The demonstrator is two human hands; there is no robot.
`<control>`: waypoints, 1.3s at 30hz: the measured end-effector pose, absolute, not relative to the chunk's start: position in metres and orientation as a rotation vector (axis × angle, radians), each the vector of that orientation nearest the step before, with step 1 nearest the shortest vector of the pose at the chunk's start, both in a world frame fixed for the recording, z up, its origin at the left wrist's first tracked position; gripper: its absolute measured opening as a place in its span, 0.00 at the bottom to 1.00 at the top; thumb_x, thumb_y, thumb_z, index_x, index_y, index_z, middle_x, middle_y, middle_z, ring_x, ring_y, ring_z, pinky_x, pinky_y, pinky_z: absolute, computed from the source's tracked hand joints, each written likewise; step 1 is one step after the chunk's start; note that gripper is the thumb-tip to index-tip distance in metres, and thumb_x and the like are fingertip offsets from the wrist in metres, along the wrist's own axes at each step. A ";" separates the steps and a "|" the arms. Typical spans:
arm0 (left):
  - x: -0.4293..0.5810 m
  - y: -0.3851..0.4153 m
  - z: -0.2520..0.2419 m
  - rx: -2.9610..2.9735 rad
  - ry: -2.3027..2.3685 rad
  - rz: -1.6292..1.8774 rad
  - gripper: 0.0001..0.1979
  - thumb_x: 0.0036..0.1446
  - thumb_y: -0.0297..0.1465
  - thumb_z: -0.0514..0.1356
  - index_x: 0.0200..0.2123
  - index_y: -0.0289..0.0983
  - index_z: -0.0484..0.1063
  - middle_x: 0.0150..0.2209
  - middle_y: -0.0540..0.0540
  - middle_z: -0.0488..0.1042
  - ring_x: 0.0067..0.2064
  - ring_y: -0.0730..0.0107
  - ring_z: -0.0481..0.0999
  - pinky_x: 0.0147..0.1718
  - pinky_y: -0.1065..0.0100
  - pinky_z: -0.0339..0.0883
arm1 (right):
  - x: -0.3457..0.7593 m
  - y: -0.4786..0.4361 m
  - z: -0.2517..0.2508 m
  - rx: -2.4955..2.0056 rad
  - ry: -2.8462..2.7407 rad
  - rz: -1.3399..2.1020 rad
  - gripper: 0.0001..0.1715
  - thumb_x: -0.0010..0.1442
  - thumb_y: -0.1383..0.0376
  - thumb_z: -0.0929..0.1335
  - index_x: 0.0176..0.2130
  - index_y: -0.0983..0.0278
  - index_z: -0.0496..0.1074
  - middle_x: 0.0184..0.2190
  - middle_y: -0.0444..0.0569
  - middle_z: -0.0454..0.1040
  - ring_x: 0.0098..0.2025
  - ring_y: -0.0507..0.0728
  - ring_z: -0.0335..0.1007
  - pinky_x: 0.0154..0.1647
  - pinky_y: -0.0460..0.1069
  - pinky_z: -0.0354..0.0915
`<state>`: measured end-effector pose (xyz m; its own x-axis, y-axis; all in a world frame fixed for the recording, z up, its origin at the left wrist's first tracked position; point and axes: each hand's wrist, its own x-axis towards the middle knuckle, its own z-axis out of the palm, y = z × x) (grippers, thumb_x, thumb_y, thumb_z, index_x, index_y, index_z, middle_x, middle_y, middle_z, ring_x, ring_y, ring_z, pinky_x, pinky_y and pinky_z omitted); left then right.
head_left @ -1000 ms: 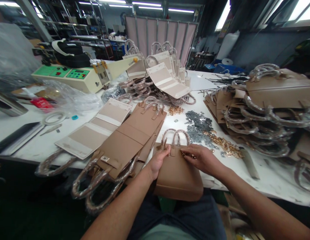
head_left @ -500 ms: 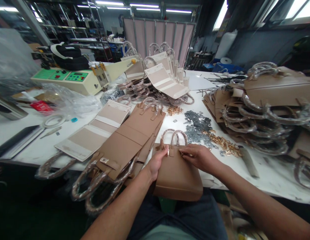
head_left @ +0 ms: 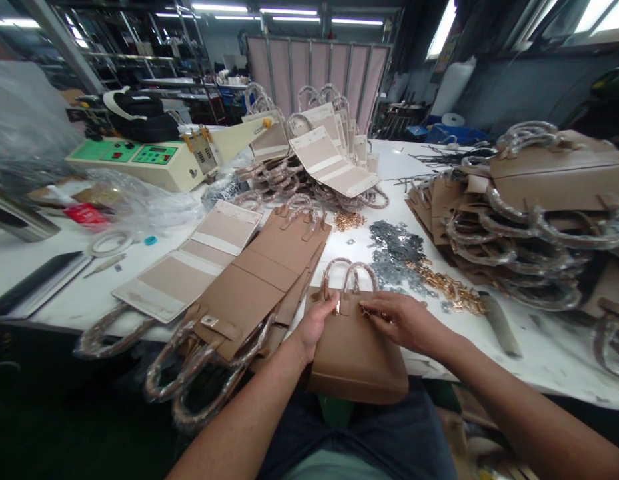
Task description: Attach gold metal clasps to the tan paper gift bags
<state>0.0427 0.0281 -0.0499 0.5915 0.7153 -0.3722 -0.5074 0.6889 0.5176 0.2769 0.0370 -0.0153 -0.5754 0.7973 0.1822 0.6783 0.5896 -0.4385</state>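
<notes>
A small tan handbag [head_left: 356, 353] lies at the white table's near edge, its two plastic-wrapped handles [head_left: 350, 272] pointing away from me. My left hand [head_left: 314, 325] grips its upper left corner, thumb on top beside a gold clasp. My right hand [head_left: 404, 321] rests on the bag's upper right, fingers pinched on a small gold metal piece at the top edge. Just beyond the bag lie a heap of grey metal plates [head_left: 393, 250] and a scatter of gold fittings [head_left: 446, 287].
Flat tan bag panels [head_left: 259, 280] with wrapped handles are stacked left of the bag; a tall pile of them [head_left: 534, 207] stands at right. A cream machine with a green panel [head_left: 154, 160] sits at back left, by clear plastic wrap [head_left: 134, 197] and a tape roll [head_left: 108, 241].
Both hands stay on the bag's top edge; the right hand's fingers have shifted slightly along it. The bag has not moved.
</notes>
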 end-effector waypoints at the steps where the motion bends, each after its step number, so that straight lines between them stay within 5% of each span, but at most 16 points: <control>1: 0.043 0.028 -0.050 0.380 0.590 0.732 0.25 0.62 0.48 0.64 0.54 0.38 0.78 0.44 0.39 0.85 0.52 0.46 0.83 0.57 0.51 0.72 | 0.277 0.037 -0.016 -1.197 -2.462 0.459 0.17 0.67 0.66 0.68 0.52 0.56 0.81 0.42 0.51 0.81 0.42 0.59 0.77 0.43 0.50 0.71; 13: 0.044 0.026 -0.050 0.417 0.602 0.769 0.25 0.61 0.48 0.65 0.54 0.37 0.79 0.45 0.38 0.84 0.53 0.45 0.82 0.56 0.51 0.73 | 0.268 0.029 -0.020 -1.281 -2.353 0.461 0.13 0.69 0.61 0.67 0.47 0.55 0.82 0.40 0.49 0.81 0.40 0.59 0.78 0.40 0.51 0.70; 27: 0.043 0.023 -0.047 0.532 0.634 0.799 0.23 0.62 0.47 0.65 0.51 0.35 0.80 0.46 0.37 0.84 0.53 0.45 0.82 0.56 0.51 0.72 | 0.259 0.028 -0.009 -1.462 -2.351 0.381 0.03 0.60 0.64 0.71 0.37 0.57 0.77 0.35 0.45 0.79 0.36 0.58 0.75 0.36 0.49 0.62; 39: 0.045 0.022 -0.047 0.540 0.655 0.817 0.26 0.61 0.48 0.65 0.54 0.35 0.78 0.46 0.37 0.84 0.49 0.47 0.83 0.53 0.52 0.72 | 0.249 0.021 -0.017 -1.501 -2.273 0.338 0.06 0.62 0.65 0.70 0.35 0.58 0.79 0.36 0.47 0.80 0.38 0.59 0.76 0.38 0.51 0.64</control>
